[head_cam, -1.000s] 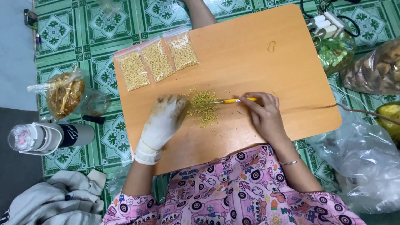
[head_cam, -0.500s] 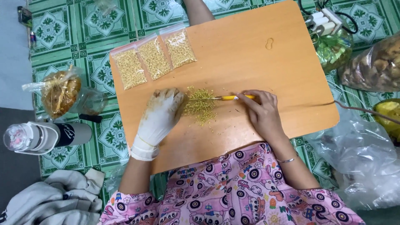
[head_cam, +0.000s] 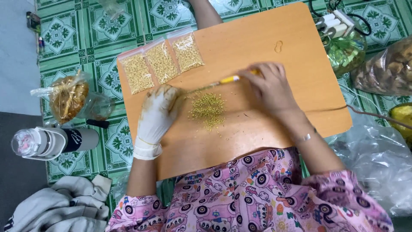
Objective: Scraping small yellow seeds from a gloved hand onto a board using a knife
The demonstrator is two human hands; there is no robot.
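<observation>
orange board [head_cam: 266, 38] fills the middle, w/ three small clear bags [head_cam: 161, 62] already filled w/ yellow-green bits, lined up at its far left corner. looks like that part is done. loose pile of the same bits [head_cam: 207, 110] sits mid-board toward the near edge, not bagged, so there's work left by my read. right hand [head_cam: 270, 86] closed round a thin yellow-handled tool [head_cam: 229, 79], tip running left above the pile. left hand [head_cam: 156, 114], in a pale glove, rests palm-down just left of the pile, fingers loosely curled, gripping nothing i can see. off the left edge: a bag of brown stuff [head_cam: 66, 99] and a bottle [head_cam: 47, 141] on the green mat.
</observation>
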